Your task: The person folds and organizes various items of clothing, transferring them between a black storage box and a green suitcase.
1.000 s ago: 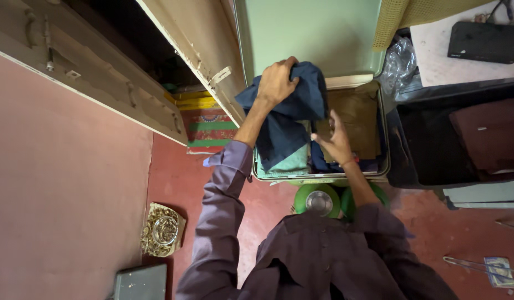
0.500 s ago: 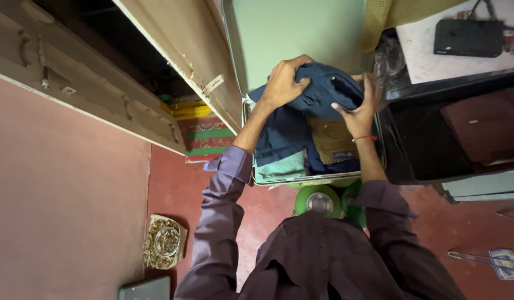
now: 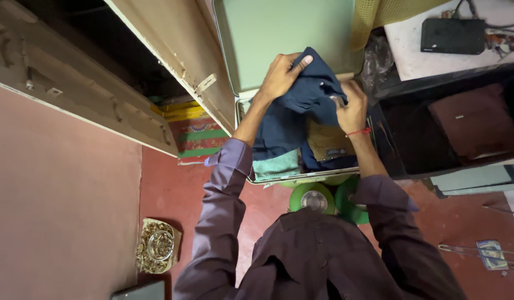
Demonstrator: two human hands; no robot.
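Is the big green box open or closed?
Open. The pale green metal trunk's lid stands raised behind it, and folded clothes show inside while both hands lift a dark blue cloth garment.

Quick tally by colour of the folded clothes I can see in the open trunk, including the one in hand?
Dark navy blue garment, held by left hand and right hand: 1
Brown folded garment: 1
Light teal folded cloth: 1
Total: 3, in the pale green metal trunk
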